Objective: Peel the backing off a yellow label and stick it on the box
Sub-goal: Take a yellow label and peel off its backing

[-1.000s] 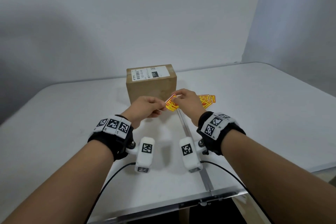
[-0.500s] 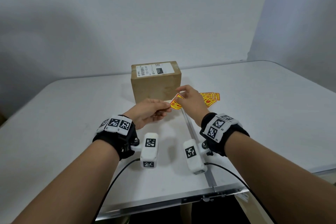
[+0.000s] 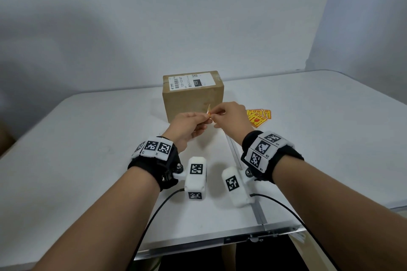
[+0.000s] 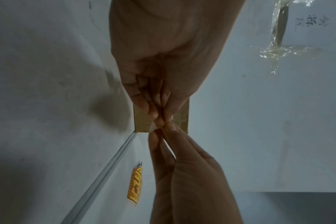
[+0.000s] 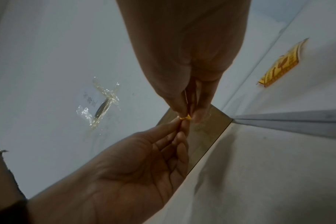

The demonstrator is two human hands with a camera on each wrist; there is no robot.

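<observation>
A brown cardboard box (image 3: 193,99) with a white shipping label on top stands at the middle of the white table (image 3: 88,149). Just in front of it both hands meet in the air. My left hand (image 3: 203,118) and right hand (image 3: 214,114) each pinch the same small yellow label (image 3: 209,114), which shows edge-on, with a white sliver sticking up. In the right wrist view only a yellow bit of the label (image 5: 185,118) shows between the fingertips (image 5: 180,112). The left wrist view shows the fingertips (image 4: 153,115) touching in front of the box (image 4: 142,121); the label is hidden there.
A small pile of spare yellow labels (image 3: 258,117) lies on the table right of the box, also in the wrist views (image 4: 135,184) (image 5: 282,65). A metal seam (image 3: 233,152) runs down the table toward its near edge. A taped scrap (image 5: 100,104) sticks on the wall.
The hands have drawn closer together and risen a little in front of the box. The label, earlier facing me yellow and red, is now turned edge-on and mostly hidden by the fingers.
</observation>
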